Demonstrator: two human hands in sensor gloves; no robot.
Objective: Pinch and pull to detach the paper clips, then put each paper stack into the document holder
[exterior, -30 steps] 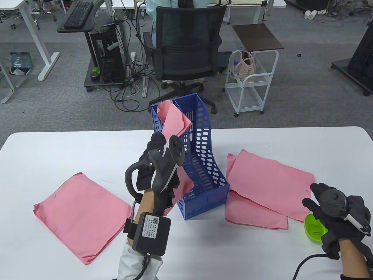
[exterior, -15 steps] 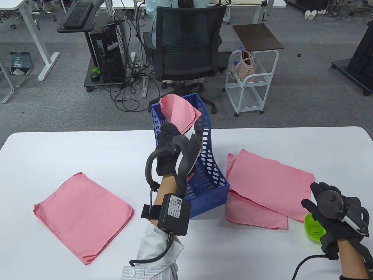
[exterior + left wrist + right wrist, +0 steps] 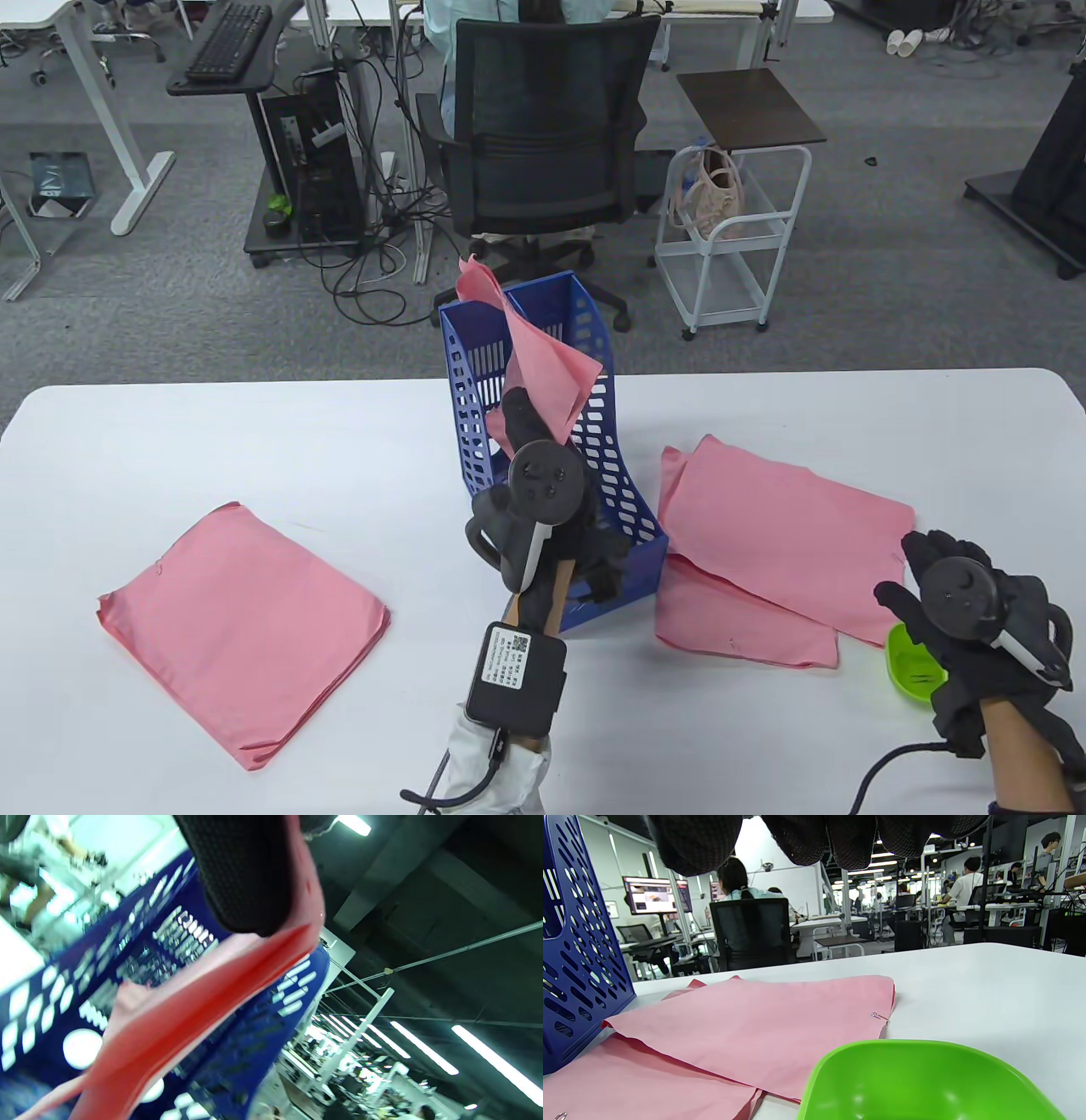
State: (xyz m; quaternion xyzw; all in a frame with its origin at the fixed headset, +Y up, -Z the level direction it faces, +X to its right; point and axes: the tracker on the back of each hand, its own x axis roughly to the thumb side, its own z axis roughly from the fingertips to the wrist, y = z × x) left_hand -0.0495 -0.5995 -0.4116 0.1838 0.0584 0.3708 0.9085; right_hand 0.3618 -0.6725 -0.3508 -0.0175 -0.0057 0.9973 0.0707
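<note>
Left stack (image 3: 242,624): a pink paper stack lying flat at the lower left of the table view, on the white surface (image 3: 170,441), well apart from both hands.
Left hand (image 3: 543,501): centre of the table view, reaching up into the blue document holder (image 3: 624,497); its grip is closed on a pink paper stack, the held stack (image 3: 543,365). In the left wrist view a gloved finger (image 3: 250,874) presses against the pink sheets (image 3: 178,1014), with the holder's slotted wall (image 3: 38,1001) behind.
Held stack: upright and bent, its lower part down inside the holder, its top corner sticking out above the holder's far rim, at upper centre.
Document holder: stands on the surface at centre, its tall end toward the far edge, its low front toward the person.
Right stacks: two pink stacks lie just right of the holder, the upper one (image 3: 789,526) overlapping the lower one (image 3: 738,620). The right wrist view shows a small paper clip (image 3: 879,1016) at the upper stack's corner.
Green bowl (image 3: 912,666): lower right, beside the right stacks and partly under the right hand.
Right hand (image 3: 976,628): lower right corner, above the bowl; its grip is relaxed and holds nothing, its fingertips (image 3: 695,840) hanging free at the top of the right wrist view.
</note>
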